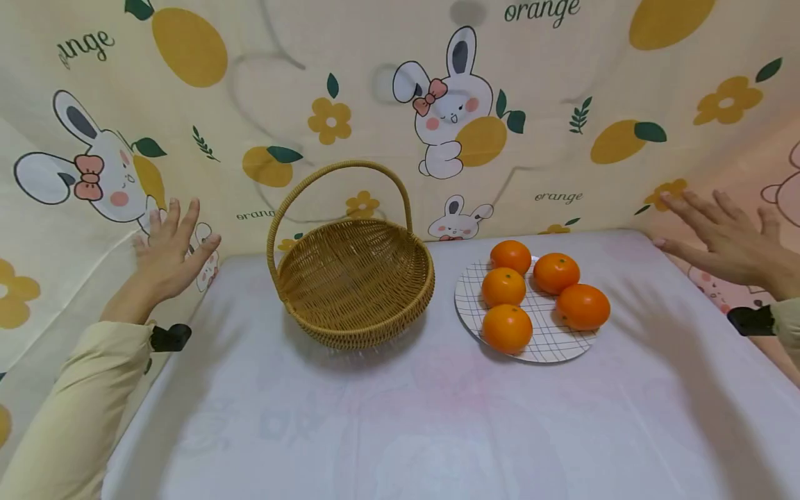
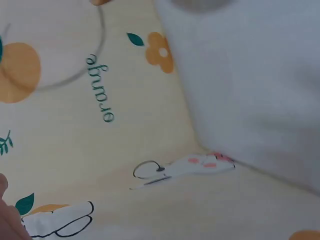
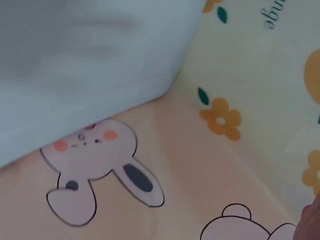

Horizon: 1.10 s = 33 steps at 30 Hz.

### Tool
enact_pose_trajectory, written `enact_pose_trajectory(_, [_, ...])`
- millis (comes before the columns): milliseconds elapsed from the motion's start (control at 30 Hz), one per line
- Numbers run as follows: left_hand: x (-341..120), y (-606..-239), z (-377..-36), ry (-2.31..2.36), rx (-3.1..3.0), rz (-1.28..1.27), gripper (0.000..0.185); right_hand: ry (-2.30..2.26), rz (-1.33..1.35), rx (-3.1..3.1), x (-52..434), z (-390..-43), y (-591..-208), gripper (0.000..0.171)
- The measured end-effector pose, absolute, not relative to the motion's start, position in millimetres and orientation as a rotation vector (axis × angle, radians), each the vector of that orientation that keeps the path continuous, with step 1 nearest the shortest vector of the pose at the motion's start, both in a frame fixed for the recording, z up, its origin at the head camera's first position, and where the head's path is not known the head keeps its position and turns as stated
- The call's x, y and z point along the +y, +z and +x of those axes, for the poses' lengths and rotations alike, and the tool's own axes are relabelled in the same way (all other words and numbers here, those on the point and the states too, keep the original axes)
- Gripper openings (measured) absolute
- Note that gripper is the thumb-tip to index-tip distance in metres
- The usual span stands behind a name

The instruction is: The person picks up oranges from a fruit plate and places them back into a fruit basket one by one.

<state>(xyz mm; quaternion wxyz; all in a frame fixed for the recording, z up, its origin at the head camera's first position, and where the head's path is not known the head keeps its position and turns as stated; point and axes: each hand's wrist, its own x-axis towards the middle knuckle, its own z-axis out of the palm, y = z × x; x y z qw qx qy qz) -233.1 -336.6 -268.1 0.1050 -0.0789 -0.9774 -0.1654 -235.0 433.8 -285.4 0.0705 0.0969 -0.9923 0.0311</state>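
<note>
Oranges (image 1: 503, 287), five on checked plate (image 1: 556, 340), sit right of empty wicker basket (image 1: 356, 281), mid-table. Left hand (image 1: 169, 250) & right hand (image 1: 719, 232) raised at table edges, fingers spread, holding nothing; nothing betw. them & fruit.

A round wicker basket (image 1: 355, 281) with a tall arched handle sits upright and empty at the table's middle, just left of a grid-patterned white plate (image 1: 550, 337) bearing five glossy oranges (image 1: 507, 328), while both hands, left (image 1: 169, 253) and right (image 1: 725, 236), hover open-fingered well apart from them.
</note>
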Motion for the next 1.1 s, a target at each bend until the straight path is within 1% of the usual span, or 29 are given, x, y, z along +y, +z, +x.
enact_pose_trajectory(167, [-334.2, -271.5, -222.8, -0.691, -2.750, -0.242, 0.075, 0.292, 0.281, -2.879, 424.1, -228.3, -279.7, 0.078])
enact_pose_trajectory(333, [-324.7, -279.6, -212.7, -0.939, -2.545, -0.239, 0.064, 0.556, 0.278, -2.732, 407.2, -218.6, -280.2, 0.073])
enact_pose_trajectory(467, [-312.7, -286.5, -206.1, -1.170, -2.406, -0.215, 0.061, 0.808, 0.235, -2.667, 392.2, -208.5, -285.3, 0.073])
enact_pose_trajectory(700, [-287.6, -303.7, -194.3, -1.635, -2.175, -0.133, 0.065, 1.084, 0.200, -2.598, 373.0, -193.9, -312.1, 0.063])
enact_pose_trajectory(900, [-266.4, -317.7, -183.1, -1.895, -2.004, -0.166, 0.065, 1.202, 0.234, -2.595, 368.0, -193.8, -334.8, 0.053])
enact_pose_trajectory(1000, [-259.0, -323.4, -180.7, -1.948, -1.978, -0.167, 0.063, 1.208, 0.240, -2.614, 366.3, -195.1, -345.4, 0.053])
enact_pose_trajectory(1100, [-254.2, -329.5, -180.4, -1.986, -1.962, -0.154, 0.063, 1.204, 0.244, -2.635, 365.6, -196.5, -356.2, 0.056])
